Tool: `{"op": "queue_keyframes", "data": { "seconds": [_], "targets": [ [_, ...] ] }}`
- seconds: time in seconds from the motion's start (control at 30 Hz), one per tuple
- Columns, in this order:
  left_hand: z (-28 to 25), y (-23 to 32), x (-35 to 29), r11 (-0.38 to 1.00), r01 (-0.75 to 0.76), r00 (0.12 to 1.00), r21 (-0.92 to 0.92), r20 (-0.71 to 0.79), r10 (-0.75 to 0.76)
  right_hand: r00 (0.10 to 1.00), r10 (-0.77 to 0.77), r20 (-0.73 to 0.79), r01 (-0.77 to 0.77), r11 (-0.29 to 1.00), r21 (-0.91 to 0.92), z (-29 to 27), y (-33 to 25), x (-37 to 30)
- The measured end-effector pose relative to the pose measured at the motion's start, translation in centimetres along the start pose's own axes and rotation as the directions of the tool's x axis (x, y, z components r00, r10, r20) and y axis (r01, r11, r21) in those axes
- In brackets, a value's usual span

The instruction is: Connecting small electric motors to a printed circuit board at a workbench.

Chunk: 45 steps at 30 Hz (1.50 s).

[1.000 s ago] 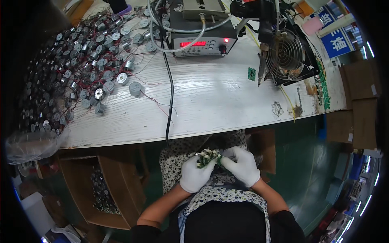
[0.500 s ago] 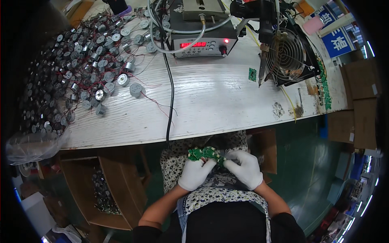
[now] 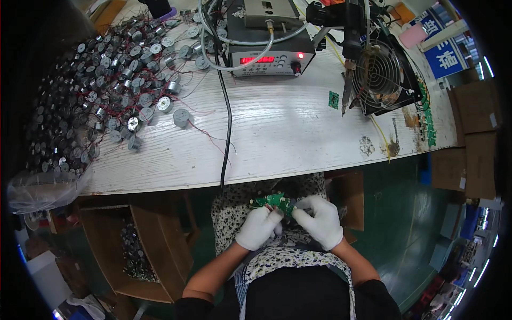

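Both hands wear white gloves and work close together above my lap, just off the table's front edge. My left hand is closed on a strip of small green circuit boards, which sticks out above the thumb and fingers. My right hand pinches the strip's right end between thumb and fingertips. The exact grip of the fingertips is partly hidden by the gloves. On the table lies a single small green circuit board, beside the tip of a soldering iron on a stand.
A big heap of small round motors with red wires covers the table's left. A control box with a red display stands at the back, next to a fan. A black cable crosses the table. A cardboard box holds motors below.
The strip of circuit boards has turned and shifted slightly in my hands, its left part now lower. Both hands stay over my lap. The view has shifted a little.
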<state>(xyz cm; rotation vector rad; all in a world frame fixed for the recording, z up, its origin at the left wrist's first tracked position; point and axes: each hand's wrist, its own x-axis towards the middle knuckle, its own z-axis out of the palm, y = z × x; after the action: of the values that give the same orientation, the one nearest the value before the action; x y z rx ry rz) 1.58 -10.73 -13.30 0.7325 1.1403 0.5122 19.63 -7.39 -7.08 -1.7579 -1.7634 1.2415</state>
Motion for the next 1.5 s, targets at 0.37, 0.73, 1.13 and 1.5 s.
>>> {"op": "queue_keyframes", "data": {
  "seconds": [0.37, 0.73, 1.13, 1.5],
  "targets": [
    [0.6, 0.3, 0.0, 0.997, -0.069, 0.997, -0.026, -0.038, 0.068, 0.999, -0.009, -0.031, 0.010, 1.000, 0.015, 0.5, 0.9, -0.5],
    [2.1, -0.5, -1.6, 0.768, -0.456, 0.658, 0.450, -0.411, 0.631, 0.932, 0.355, 0.069, -0.358, 0.881, 0.308, 2.5, -0.4, -1.0],
    [0.8, -1.1, -3.1, 0.670, -0.572, 0.427, 0.473, -0.525, 0.736, 0.936, -0.336, -0.105, 0.318, 0.935, -0.159, 3.6, -3.0, -0.5],
    [-1.2, 2.0, -7.1, 0.457, -0.879, 0.284, 0.138, -0.618, 0.733, 0.891, -0.268, 0.366, 0.360, 0.909, -0.210, 0.2, -12.3, -1.6]
  ]
}}
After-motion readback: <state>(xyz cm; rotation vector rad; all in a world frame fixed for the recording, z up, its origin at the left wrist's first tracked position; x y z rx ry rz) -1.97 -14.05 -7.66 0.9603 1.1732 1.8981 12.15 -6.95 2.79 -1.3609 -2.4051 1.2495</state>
